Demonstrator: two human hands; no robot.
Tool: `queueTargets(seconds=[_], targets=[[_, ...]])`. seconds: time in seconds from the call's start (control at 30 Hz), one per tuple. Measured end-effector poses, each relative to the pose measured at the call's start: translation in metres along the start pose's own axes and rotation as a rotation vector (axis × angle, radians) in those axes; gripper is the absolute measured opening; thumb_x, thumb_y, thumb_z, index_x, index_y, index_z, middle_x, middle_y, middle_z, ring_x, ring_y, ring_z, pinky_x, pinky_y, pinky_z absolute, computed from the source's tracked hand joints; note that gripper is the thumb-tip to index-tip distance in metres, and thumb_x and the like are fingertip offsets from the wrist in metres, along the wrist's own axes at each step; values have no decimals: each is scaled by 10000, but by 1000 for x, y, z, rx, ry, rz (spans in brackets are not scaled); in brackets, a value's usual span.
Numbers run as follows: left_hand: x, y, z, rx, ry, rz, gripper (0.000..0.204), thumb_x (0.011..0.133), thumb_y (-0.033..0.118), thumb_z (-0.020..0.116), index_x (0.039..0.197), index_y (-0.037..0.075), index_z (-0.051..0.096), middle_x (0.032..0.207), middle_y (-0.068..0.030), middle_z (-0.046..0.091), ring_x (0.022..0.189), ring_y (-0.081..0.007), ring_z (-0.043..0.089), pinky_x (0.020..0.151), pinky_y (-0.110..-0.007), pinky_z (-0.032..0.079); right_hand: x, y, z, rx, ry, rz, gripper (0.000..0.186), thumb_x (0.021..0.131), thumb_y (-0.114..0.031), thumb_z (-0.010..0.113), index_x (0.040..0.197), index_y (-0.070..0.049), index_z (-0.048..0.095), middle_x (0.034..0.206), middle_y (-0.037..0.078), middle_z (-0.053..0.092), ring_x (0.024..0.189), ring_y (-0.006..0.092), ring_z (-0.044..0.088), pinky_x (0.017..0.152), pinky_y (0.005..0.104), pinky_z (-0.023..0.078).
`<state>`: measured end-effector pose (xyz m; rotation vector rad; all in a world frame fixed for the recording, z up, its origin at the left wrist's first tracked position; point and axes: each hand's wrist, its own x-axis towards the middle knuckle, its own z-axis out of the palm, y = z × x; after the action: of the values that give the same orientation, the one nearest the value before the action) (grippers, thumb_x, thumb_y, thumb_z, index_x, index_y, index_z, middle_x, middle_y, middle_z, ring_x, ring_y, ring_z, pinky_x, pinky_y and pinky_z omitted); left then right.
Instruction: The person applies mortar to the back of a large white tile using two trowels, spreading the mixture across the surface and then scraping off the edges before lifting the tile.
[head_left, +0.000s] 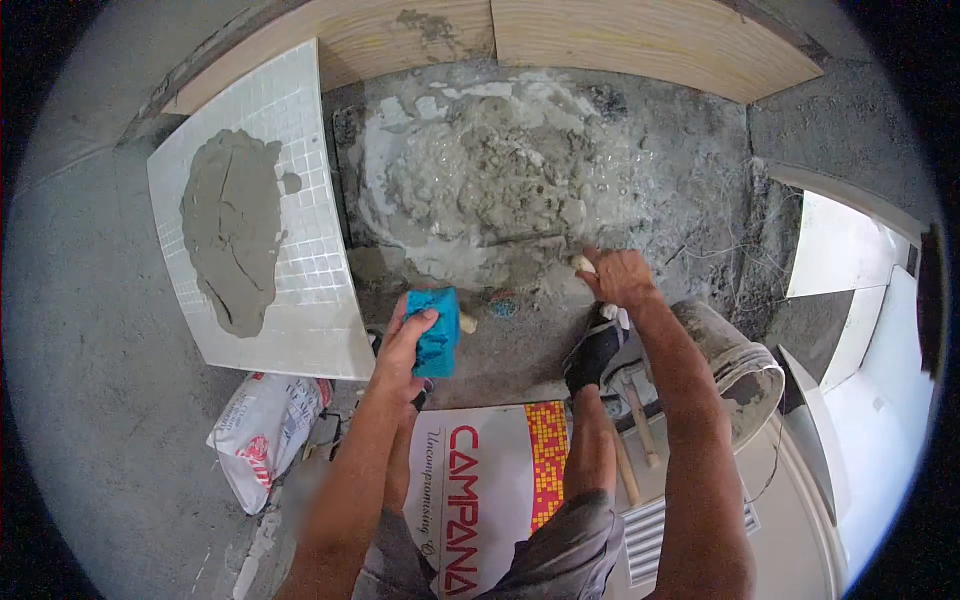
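My left hand (405, 340) is closed around a blue block that looks like a sponge (434, 335), with dark marks on its face. A small pale piece (468, 323) shows just past its right side; what it belongs to is hidden. My right hand (622, 278) grips a tool by its pale rounded handle (583, 264); the rest of the tool cannot be made out against the grey surface. Ahead of both hands, a wet, lumpy heap of grey mortar (520, 180) spreads over the floor. A tile panel (320, 300) with a grid pattern lies at left, carrying a thick mortar patch (235, 225).
Wooden boards (650, 45) border the far side. A mortar-stained bucket (720, 345) lies tipped at right, near a wooden-handled tool (640, 425). A white bag (265, 430) sits at lower left. Between my feet is a printed white panel (500, 480).
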<state>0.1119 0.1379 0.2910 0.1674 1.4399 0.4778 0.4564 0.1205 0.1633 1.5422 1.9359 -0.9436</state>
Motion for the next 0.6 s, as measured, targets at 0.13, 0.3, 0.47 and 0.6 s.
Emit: queueTargets(seconds=[0.13, 0.3, 0.47, 0.6], targets=[[5, 14, 36, 17, -58, 14, 470, 870, 228, 602, 1321, 142, 498, 1088, -68, 594, 872, -202, 627, 693, -355, 560, -11, 8, -49, 4, 60, 42, 426, 930, -468, 522, 1128, -98, 597, 835, 159, 688, 796, 345, 680, 666, 463, 523], [26, 50, 60, 72, -190, 56, 427, 877, 135, 592, 1298, 190, 541, 1063, -6, 602, 863, -138, 605, 728, -324, 527, -95, 3, -35, 222, 190, 183, 425, 919, -454, 563, 1121, -82, 602, 832, 198, 693, 815, 368, 684, 689, 468, 528], [51, 91, 85, 286, -192, 76, 390, 872, 122, 589, 1255, 195, 579, 1006, 12, 607, 834, -119, 584, 698, -318, 519, -106, -10, 62, 893, 393, 450, 443, 849, -387, 649, 1081, -13, 599, 897, 245, 684, 889, 437, 658, 761, 471, 509], [62, 100, 97, 362, -263, 90, 374, 878, 131, 589, 1246, 195, 584, 1009, 11, 605, 827, -114, 579, 685, -307, 521, -10, -15, 97, 1217, 252, 489, 423, 831, -277, 638, 1108, 38, 585, 896, 262, 671, 862, 412, 674, 743, 464, 513]])
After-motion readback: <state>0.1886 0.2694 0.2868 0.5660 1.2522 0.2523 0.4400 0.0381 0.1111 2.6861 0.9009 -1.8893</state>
